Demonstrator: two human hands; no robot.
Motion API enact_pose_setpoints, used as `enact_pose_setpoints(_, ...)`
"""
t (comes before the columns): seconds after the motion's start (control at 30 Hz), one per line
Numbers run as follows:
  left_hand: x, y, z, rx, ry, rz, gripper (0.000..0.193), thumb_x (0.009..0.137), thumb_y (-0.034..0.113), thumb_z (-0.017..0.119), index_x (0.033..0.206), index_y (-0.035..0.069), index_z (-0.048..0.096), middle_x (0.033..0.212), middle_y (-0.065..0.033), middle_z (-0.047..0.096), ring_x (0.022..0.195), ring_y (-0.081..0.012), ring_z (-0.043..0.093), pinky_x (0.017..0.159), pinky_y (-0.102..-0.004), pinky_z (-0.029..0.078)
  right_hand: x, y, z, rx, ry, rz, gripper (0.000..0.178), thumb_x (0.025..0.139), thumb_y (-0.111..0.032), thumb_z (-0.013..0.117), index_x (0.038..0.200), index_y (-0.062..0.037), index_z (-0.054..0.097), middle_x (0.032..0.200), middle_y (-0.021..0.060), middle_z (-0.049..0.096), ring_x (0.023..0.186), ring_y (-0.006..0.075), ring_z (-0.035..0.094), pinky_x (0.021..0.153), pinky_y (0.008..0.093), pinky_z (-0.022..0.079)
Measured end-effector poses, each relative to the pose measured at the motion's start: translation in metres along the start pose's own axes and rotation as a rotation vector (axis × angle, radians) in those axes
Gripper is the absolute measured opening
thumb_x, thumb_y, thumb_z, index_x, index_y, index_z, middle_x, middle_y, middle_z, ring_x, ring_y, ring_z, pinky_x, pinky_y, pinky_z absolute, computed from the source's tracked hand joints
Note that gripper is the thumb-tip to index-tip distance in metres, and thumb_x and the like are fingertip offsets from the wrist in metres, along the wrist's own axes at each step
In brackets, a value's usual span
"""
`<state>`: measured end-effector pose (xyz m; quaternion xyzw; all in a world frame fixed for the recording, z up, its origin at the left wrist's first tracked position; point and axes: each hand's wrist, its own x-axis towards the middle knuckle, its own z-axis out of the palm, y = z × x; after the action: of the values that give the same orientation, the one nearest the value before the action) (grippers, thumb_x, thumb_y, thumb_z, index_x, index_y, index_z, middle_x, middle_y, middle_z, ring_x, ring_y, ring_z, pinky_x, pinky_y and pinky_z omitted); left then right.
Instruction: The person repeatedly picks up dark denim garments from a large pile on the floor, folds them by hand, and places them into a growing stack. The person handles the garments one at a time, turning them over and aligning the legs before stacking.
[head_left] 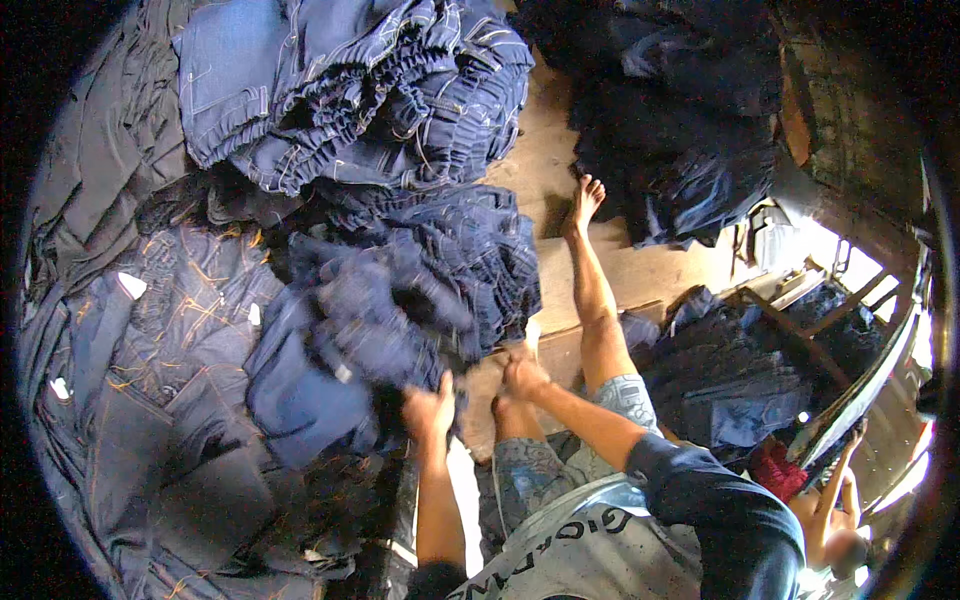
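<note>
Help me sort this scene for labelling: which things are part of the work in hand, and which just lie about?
In hand:
- left hand gripping the blurred denim piece
- right hand beside it

Lying about:
- folded denim stack
- dark garment heap
- wooden platform
- flat denim pieces

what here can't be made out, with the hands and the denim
- Head view: left hand grips blurred denim piece; its fingers are buried in the cloth, and motion blur hides what kind of garment it is.
- Right hand: fingertips hidden behind the same cloth, so its grip is unclear.
- Dark denim heap: too shadowed to tell pieces apart.
- Second person, lower right: cut off by the rim.
</note>
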<state>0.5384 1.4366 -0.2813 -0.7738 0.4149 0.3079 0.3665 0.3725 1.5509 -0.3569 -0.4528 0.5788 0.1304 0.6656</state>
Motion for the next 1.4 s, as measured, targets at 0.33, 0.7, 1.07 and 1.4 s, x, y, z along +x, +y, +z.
enact_pose_setpoints(0.33,0.036,0.088,0.079,-0.532,-0.59,0.4,0.06,0.092,0.031,0.066,0.14,0.001,0.046,0.11,-0.0157,0.068,0.094,-0.0196,0.068,0.084,-0.032,0.052,0.01,0.211,-0.222,0.47,0.56,0.185,0.033,0.079,-0.027,0.072,0.103,-0.0044,0.072,0.09,0.0168,0.073,0.086,0.0258,0.072,0.081,0.0366,0.055)
enact_pose_setpoints(0.7,0.007,0.253,-0.02,-0.468,-0.606,0.363,0.047,0.097,0.03,0.059,0.134,0.003,0.05,0.108,-0.0126,0.07,0.087,-0.0184,0.068,0.073,-0.0279,0.05,0.015,0.414,-0.614,1.158,1.916,0.562,0.079,0.077,-0.035,0.078,0.136,0.0035,0.042,0.14,0.0223,0.044,0.128,0.0346,0.046,0.106,0.04,0.04)
enact_pose_setpoints(1.07,-0.064,0.482,-0.046,-0.397,-0.831,0.638,0.049,0.095,0.022,0.06,0.137,0.0,0.048,0.116,-0.0126,0.067,0.095,-0.0165,0.066,0.083,-0.0271,0.049,-0.049,0.504,-0.634,1.208,1.975,0.383,0.048,0.077,-0.031,0.079,0.111,-0.0005,0.066,0.112,0.0149,0.068,0.101,0.0281,0.065,0.089,0.0396,0.049)
enact_pose_setpoints(1.4,-0.138,0.753,-0.164,-0.296,-0.276,0.907,0.047,0.078,0.007,0.071,0.122,-0.005,0.057,0.117,-0.0129,0.065,0.103,-0.0239,0.062,0.093,-0.0357,0.048,-0.113,0.238,-0.63,0.612,0.826,-0.804,0.045,0.066,-0.031,0.079,0.099,-0.0046,0.063,0.096,0.0145,0.064,0.084,0.0288,0.065,0.075,0.0399,0.053)
